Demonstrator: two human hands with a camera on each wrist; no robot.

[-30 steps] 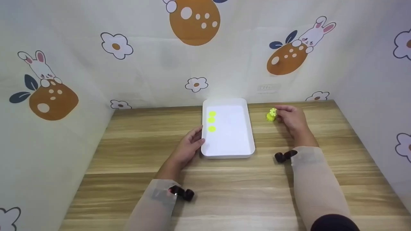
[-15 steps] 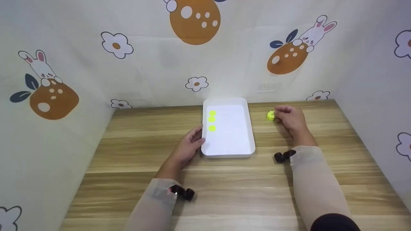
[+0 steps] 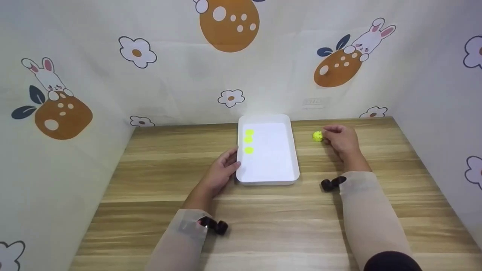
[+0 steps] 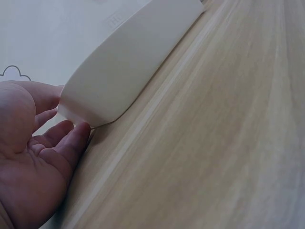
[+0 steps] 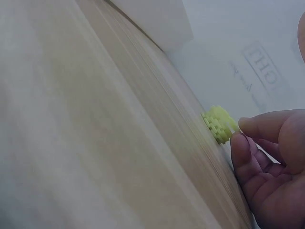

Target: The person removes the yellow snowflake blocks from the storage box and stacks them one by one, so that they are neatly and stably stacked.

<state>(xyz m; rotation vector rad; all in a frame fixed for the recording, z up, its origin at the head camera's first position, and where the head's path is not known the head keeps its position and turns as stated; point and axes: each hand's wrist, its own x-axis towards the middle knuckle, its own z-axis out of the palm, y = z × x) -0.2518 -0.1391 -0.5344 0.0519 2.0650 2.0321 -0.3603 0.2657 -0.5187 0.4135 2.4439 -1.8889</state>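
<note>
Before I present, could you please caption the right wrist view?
Right hand pinching the edge of a yellow stack of notched discs.

From my remote feed I logged a wood-grain table [image 3: 271, 229], brown streaks running side to side. Pale walls enclosed it: back wall [image 3: 180, 82], left wall [image 3: 22, 177], right wall [image 3: 433, 124]. Prints: white rabbits [image 3: 48, 79] on orange-brown fruits [image 3: 67, 119] with dark blue leaves [image 3: 23, 112], plus outlined flowers [image 3: 138, 52]. I noted faint boxed lettering [image 3: 316, 102] low on the back wall. Light looked soft, sheen on the table's near middle.
</note>
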